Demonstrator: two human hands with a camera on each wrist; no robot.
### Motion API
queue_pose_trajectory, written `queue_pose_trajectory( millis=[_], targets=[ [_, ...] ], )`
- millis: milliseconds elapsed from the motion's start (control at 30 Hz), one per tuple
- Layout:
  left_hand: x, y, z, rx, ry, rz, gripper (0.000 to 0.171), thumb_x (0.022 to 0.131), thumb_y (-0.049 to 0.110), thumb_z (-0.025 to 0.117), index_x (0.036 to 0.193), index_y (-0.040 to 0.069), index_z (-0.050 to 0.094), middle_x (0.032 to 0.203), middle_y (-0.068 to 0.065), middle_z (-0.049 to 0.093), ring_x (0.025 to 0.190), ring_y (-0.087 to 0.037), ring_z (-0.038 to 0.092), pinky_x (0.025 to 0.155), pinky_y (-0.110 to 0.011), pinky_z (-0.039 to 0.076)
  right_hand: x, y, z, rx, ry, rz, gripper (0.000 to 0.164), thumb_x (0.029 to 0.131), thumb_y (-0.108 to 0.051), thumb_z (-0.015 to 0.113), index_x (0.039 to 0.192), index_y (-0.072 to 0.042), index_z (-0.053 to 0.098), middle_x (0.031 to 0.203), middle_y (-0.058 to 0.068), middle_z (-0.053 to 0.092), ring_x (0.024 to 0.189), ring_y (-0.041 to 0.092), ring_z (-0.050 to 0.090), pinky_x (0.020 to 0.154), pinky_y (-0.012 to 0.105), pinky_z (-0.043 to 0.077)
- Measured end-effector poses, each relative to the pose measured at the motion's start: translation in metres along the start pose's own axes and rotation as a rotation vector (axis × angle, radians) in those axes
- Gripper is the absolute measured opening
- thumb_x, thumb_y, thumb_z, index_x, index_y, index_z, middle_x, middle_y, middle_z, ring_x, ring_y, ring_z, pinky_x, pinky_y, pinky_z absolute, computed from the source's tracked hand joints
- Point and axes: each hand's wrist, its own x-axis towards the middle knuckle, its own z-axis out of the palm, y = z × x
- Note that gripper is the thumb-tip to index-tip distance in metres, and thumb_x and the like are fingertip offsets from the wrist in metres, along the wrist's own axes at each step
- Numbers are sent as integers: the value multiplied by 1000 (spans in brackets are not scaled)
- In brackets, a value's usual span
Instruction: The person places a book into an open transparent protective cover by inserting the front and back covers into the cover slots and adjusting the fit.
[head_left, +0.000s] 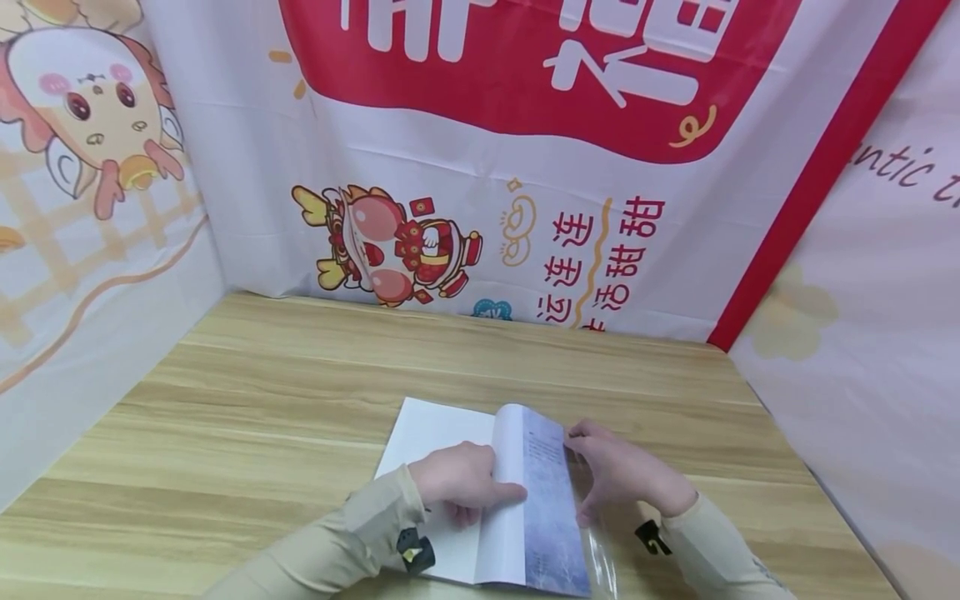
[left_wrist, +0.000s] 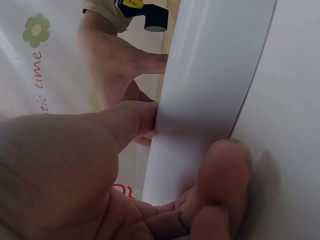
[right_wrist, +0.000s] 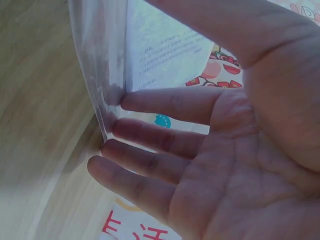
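A booklet [head_left: 431, 433] lies open on the table, its left side a blank white page. Its white sheet [head_left: 501, 533] curls over along the middle, beside a blue-purple printed panel [head_left: 553, 517]. My left hand [head_left: 461, 479] holds this curled sheet, thumb on its outer edge and curled fingers on the other side by the crease, as the left wrist view shows. My right hand [head_left: 626, 471] is at the panel's right edge. In the right wrist view its fingers [right_wrist: 165, 135] are straight and spread, with fingertips against clear plastic film [right_wrist: 97, 55]; the thumb's tip is out of frame there.
The wood-grain table [head_left: 247, 433] extends around the booklet. A printed cloth backdrop [head_left: 480, 150] stands behind it, with cloth walls at left and right. Small black devices [head_left: 416, 550] are strapped at both wrists.
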Motion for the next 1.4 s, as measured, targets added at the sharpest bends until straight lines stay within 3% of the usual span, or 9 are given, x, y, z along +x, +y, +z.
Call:
queue_pose_trajectory(
  millis=[233,1000,1167,1400],
  targets=[
    [0,1,2,28,8,-7,45,83,53,61,68,11,57,47,-2,55,38,-14,55,39,-29,47,-2,5,-1,3,36,-56,83,49,-24,89,120,8,59,127,16,52,113,33,52,96,43,41],
    [0,2,7,111,80,7,49,80,60,62,66,13,55,45,1,54,36,-12,54,37,-26,43,-1,6,2,-16,51,-41,86,47,-27,91,118,9,59,125,15,52,113,31,52,96,41,41],
    [0,1,5,106,57,15,51,82,61,60,66,13,56,45,1,54,36,-12,53,36,-25,41,-1,6,2,-19,54,-41,86,47,-28,91,118,9,59,125,14,52,113,30,52,96,41,41],
    [2,-2,-1,24,-24,35,48,91,52,55,69,9,56,47,-3,56,38,-15,56,40,-27,46,-1,6,1,-29,51,-53,86,49,-30,90,119,9,59,126,14,52,113,30,51,96,41,41]
  ],
)
